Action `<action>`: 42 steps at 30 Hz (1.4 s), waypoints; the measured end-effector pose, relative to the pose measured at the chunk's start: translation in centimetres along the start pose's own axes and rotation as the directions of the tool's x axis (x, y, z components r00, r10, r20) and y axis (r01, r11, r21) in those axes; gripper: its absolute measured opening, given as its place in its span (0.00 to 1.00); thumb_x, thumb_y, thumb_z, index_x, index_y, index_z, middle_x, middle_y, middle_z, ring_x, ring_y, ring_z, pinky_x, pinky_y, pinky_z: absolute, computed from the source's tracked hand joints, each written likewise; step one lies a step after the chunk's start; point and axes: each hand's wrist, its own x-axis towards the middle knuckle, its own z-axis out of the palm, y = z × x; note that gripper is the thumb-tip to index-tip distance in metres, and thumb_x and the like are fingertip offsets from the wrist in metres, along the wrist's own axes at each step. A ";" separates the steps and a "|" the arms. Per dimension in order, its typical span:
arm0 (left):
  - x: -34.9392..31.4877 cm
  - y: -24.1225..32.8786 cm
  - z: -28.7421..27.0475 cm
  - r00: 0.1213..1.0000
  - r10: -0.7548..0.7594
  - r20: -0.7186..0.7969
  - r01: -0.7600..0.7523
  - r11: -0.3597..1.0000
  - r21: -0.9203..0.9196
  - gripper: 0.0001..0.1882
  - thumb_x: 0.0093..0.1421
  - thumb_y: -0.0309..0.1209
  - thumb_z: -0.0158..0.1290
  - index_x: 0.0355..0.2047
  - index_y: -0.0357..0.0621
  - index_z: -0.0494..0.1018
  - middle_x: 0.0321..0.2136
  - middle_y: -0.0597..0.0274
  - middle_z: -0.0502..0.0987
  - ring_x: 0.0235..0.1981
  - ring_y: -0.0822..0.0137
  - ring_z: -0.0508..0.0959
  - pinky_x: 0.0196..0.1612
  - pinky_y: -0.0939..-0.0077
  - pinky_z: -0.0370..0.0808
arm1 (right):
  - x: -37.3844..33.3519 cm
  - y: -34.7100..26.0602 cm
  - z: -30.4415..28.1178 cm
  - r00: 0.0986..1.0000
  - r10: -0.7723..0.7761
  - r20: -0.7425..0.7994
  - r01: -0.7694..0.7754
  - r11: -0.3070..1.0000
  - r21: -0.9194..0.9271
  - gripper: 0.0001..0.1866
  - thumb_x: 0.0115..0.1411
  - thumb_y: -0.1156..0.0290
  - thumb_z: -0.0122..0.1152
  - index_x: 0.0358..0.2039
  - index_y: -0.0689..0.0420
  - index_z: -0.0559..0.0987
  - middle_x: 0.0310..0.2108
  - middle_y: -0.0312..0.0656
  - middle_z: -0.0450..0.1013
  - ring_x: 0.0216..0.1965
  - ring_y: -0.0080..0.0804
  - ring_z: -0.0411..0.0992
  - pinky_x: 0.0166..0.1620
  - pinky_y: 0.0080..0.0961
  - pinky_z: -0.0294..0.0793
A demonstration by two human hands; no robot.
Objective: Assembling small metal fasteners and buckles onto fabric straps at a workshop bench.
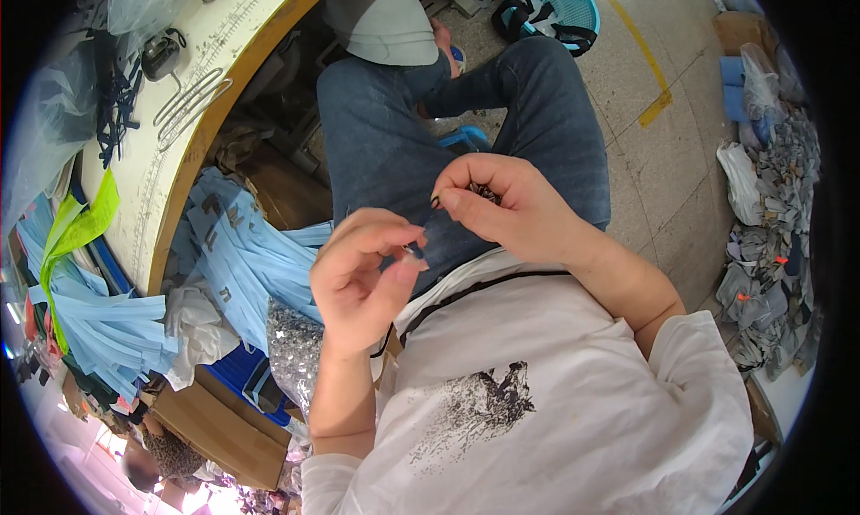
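Note:
Above my lap, my left hand [363, 278] is closed in a pinch, thumb and forefinger tips meeting on a small dark piece [413, 248]. That piece is too small to name. Just to the right and a little farther off, my right hand [515, 201] pinches a tiny dark ring-like piece [436, 201] between thumb and forefinger. A cluster of small dark brown pieces [486, 193] shows inside the curled fingers of that hand. The two hands are close together but apart. Under them are my legs in blue jeans [555, 112].
To the left curves a white worktable [202, 85] with bent metal wire [193, 107] on it. Light blue fabric strips [237, 246] hang beside it, near a cardboard box [219, 430]. Grey scraps [761, 273] are heaped at right. A turquoise basket [569, 9] stands on the floor.

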 end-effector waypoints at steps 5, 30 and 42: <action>0.0 0.1 0.2 0.992 -0.115 -0.045 0.116 0.993 0.014 0.11 0.55 0.13 0.56 0.40 0.30 0.75 0.35 0.58 0.74 0.32 0.75 0.74 0.33 0.86 0.71 | -0.1 -0.1 0.1 0.998 -0.063 0.004 0.063 0.994 -0.090 0.05 0.65 0.74 0.54 0.36 0.61 0.76 0.26 0.26 0.67 0.25 0.08 0.60 0.27 0.10 0.60; 0.4 0.2 0.9 0.994 -0.045 -0.102 0.076 0.940 0.333 0.10 0.54 0.16 0.59 0.37 0.34 0.76 0.31 0.61 0.77 0.27 0.76 0.74 0.32 0.86 0.70 | 0.3 0.4 0.1 0.992 -0.127 0.019 0.129 0.983 -0.133 0.08 0.56 0.72 0.67 0.32 0.59 0.76 0.26 0.27 0.67 0.26 0.11 0.62 0.29 0.12 0.61; 0.1 -0.9 1.2 0.994 0.006 -0.109 0.034 0.933 0.357 0.13 0.54 0.15 0.58 0.41 0.32 0.76 0.36 0.56 0.78 0.31 0.73 0.78 0.35 0.84 0.74 | 0.0 0.7 -0.6 0.990 0.128 0.061 -0.142 0.880 0.452 0.05 0.62 0.73 0.59 0.36 0.59 0.74 0.24 0.28 0.65 0.17 0.09 0.54 0.18 0.11 0.47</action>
